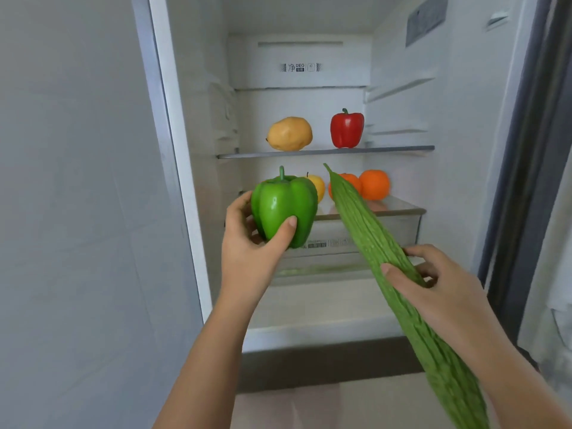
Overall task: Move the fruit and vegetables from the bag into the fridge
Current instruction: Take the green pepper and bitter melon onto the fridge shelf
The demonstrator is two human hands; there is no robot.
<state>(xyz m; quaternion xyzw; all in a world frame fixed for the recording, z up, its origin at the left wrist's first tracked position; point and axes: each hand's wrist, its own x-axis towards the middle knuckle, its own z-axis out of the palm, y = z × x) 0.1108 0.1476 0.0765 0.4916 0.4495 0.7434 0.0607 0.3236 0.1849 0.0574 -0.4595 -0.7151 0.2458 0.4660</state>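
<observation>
The green pepper point(283, 209) is upright, stem up, in front of the open fridge point(204, 125), just below the left half of the glass shelf point(325, 152). The left hand point(247, 246) grips it from underneath, with the thumb pressed on its front and the fingers curled round its left side. The gourd point(387, 274) is long, green and ridged. It slants up from the lower right of the view to a thin tip that ends just under the middle of the shelf. The right hand point(433, 283) holds it about midway along, thumb over the top and fingers wrapped beneath. Both vegetables are in the air — neither seems to touch any part of the fridge.

On the shelf stand two things, well apart. Left of its middle is a yellow-brown lump, probably a potato point(289, 133). Right of its middle is a red pepper point(346, 129), upright.

On the level under the shelf, a yellow apple point(318, 187) is partly hidden behind the green pepper. An orange point(351, 181) beside it is crossed by the gourd's tip, and a second orange point(374, 184) sits clear of both, under the shelf's right half. These three rest on the flat top of a clear drawer point(387, 230).

Past the shelf's right end is the dark edge of the open door point(532, 150) — past its left end, a plain grey wall point(77, 181).
</observation>
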